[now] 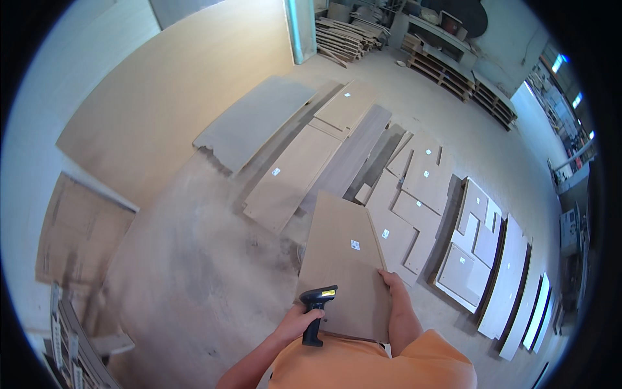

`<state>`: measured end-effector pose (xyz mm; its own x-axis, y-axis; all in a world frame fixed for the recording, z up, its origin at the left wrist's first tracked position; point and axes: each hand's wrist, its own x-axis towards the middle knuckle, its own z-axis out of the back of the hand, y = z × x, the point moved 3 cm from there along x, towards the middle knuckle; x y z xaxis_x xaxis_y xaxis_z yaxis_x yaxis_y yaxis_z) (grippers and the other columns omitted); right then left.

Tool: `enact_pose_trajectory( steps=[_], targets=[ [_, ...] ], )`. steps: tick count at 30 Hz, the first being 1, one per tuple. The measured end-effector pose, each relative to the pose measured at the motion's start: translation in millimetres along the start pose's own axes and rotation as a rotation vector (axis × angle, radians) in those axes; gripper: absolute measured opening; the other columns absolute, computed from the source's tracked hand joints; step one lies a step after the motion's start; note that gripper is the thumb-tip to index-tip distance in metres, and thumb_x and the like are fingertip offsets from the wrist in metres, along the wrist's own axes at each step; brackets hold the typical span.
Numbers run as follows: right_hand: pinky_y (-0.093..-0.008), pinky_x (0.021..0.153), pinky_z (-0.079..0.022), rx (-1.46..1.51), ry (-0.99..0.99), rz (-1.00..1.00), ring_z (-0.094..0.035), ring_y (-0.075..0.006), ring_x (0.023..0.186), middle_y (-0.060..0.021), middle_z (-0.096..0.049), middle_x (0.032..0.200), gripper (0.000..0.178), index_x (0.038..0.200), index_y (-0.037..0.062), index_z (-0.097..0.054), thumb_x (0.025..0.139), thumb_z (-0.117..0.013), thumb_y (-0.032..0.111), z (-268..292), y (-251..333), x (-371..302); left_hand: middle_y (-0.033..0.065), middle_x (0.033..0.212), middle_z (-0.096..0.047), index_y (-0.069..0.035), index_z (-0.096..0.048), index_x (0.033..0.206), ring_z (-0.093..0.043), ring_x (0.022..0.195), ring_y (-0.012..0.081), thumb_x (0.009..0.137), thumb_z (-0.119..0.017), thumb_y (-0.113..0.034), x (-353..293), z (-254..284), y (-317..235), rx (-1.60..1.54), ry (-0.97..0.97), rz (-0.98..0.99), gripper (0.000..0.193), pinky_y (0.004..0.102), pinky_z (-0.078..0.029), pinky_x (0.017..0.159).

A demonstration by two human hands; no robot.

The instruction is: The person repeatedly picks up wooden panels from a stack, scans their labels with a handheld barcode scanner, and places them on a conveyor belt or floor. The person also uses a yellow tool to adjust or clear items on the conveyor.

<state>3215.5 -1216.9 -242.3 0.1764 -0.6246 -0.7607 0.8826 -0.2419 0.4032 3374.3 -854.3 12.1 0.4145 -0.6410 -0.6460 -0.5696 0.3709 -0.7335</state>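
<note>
Panel (342, 266): a brown board with a small white label near its middle, held in front of the person above the floor; long axis runs away from the person, near end at the waist, far end pointing up-frame toward the boards on the floor, leaning slightly left.
Right hand (393, 282): on the panel's right edge, fingers wrapped over the edge, gripping it.
Scanner (317, 310): black pistol-shaped handheld, yellow patch on its head; head over the panel's near left corner, nose pointing right across the panel, handle hanging down.
Left hand (299, 322): closed fully around the scanner's handle.
Shirt (372, 366): orange, at the lower edge under the panel's near end.
Floor (194, 272): dusty concrete, bare to the left of the panel.
Boards (414, 214): many flat pieces laid out just beyond and right of the panel, several with white labels; long strips further right.
Sheet (175, 97): big tan sheet, upper left, well apart.
Pallets (447, 71): stacked far back.
</note>
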Motion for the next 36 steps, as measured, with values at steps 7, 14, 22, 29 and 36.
enact_pose_trajectory(
  steps=[7, 14, 22, 29, 36],
  targets=[
    [-0.0436, 0.08, -0.055, -0.049, 0.01, -0.061, -0.072, -0.0333, 0.094, -0.0245, -0.073, 0.102, 0.069, 0.106, -0.0148, -0.069, 0.083, -0.07, 0.05, -51, 225, 64, 0.0044, 0.087, -0.065, 0.005, -0.069, 0.102, -0.061, 0.084, 0.0133, 0.087, -0.069, -0.029, 151, 121, -109, -0.019, -0.125, 0.177, 0.037, 0.03, -0.05, 0.072],
    [-0.0436, 0.087, -0.055, -0.009, -0.066, -0.048, -0.071, -0.0352, 0.103, -0.026, -0.072, 0.108, 0.067, 0.108, -0.0106, -0.07, 0.08, -0.071, 0.05, -108, 416, 184, -0.0006, 0.067, -0.057, -0.001, -0.069, 0.087, -0.048, 0.055, 0.0083, 0.082, -0.07, -0.04, 309, 230, -216, 0.121, -0.26, 0.214, 0.04, 0.0276, -0.033, 0.046],
    [-0.0448, 0.099, -0.05, 0.023, -0.147, -0.063, -0.063, -0.0405, 0.118, -0.0286, -0.067, 0.121, 0.072, 0.117, -0.0063, -0.068, 0.081, -0.069, 0.056, -177, 520, 260, -0.0006, 0.064, -0.056, -0.004, -0.067, 0.082, -0.048, 0.048, 0.0094, 0.081, -0.068, -0.041, 447, 341, -282, 0.279, -0.283, 0.108, 0.037, 0.0287, -0.031, 0.041],
    [-0.0472, 0.098, -0.05, 0.067, 0.023, -0.071, -0.064, -0.0395, 0.115, -0.0252, -0.069, 0.117, 0.063, 0.111, -0.0026, -0.071, 0.085, -0.068, 0.054, -283, 478, 250, 0.0091, 0.075, -0.068, 0.001, -0.072, 0.092, -0.064, 0.067, 0.0199, 0.073, -0.073, -0.046, 508, 440, -249, 0.594, -0.155, 0.234, 0.05, 0.0352, -0.049, 0.059],
    [-0.0474, 0.1, -0.051, -0.784, 0.457, 0.21, -0.063, -0.034, 0.12, -0.0188, -0.066, 0.129, 0.037, 0.119, 0.0023, -0.07, 0.089, -0.058, 0.02, -346, 393, 115, 0.0218, 0.085, -0.072, 0.001, -0.075, 0.084, -0.071, 0.086, 0.0375, 0.062, -0.079, -0.05, 439, 443, -162, 1.316, 0.013, 0.409, 0.055, 0.0445, -0.055, 0.079]
  ],
)
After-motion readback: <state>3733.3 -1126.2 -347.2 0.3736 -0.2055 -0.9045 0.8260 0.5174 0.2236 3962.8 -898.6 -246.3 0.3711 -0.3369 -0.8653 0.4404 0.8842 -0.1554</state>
